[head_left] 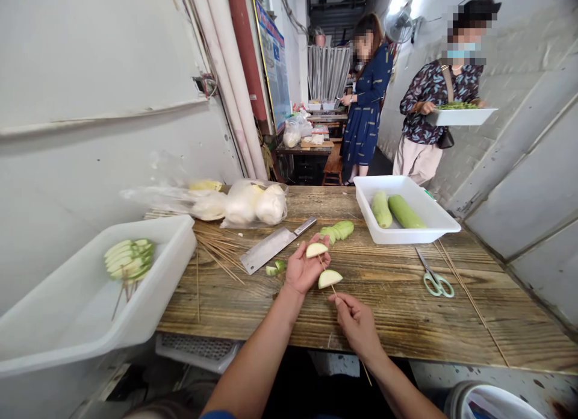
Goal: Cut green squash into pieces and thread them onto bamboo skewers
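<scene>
A bamboo skewer [366,374] runs through my right hand [356,322], pinched between its thumb and fingers. One half-round slice of pale green squash [330,279] is threaded on it, just above that hand. A second half-round squash slice [316,250] sits at the skewer's upper end, held in the curled fingers of my left hand [301,271], palm up. Beyond that hand lies a fanned pile of cut squash [338,230]. The cleaver [276,245] rests on the wooden table [280,310] to its left, near small green end pieces [275,267].
At left, a white tub [174,280] holds skewered slices [129,259]. Loose skewers [221,244] and bagged white vegetables [255,203] lie beside it. At right are a white tub [409,233] with two whole squashes, scissors [437,280] and long skewers [474,304]. Two people [368,100] stand beyond, one carrying a tray [465,116].
</scene>
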A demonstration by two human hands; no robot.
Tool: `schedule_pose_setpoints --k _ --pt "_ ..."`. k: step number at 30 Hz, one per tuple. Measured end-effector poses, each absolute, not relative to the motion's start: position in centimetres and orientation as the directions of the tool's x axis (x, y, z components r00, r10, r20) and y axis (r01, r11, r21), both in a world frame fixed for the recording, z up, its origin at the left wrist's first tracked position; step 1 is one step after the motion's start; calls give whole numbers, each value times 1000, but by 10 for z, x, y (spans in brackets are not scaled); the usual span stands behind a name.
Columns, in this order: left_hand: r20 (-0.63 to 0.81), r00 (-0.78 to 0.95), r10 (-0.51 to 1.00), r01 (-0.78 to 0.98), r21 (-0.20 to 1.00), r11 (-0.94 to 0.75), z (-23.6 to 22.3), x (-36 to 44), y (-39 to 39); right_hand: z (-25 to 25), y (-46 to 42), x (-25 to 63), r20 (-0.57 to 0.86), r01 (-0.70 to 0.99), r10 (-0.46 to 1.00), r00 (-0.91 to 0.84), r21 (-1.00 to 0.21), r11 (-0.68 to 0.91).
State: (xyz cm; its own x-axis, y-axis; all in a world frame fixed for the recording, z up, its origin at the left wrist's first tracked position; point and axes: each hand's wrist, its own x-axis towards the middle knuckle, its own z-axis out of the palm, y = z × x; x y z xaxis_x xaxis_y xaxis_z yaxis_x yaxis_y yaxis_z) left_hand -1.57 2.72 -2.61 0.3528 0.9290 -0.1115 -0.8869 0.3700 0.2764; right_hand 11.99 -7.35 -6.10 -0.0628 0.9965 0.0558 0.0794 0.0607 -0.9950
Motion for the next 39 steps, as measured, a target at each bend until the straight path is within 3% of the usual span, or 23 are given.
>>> schedule_pose_setpoints --k 6,13,25,31,39 --pt "-129 362 923 -878 285 384 -28 -13 27 -59 -74 120 107 148 993 -44 -983 113" --pt "-155 271 950 -779 544 311 -37 -11 27 -60 -72 119 144 198 989 -31 -969 147" --pt "-111 301 947 -702 646 299 -34 -8 19 -58 -75 120 182 204 983 -25 -962 183" --pt "-66 352 934 -703 640 310 -36 -10 19 -53 -75 122 184 174 982 -37 -967 188" --pt "-125 330 936 -765 546 342 -31 -10 22 -54 -78 123 179 212 983 -45 -960 185"
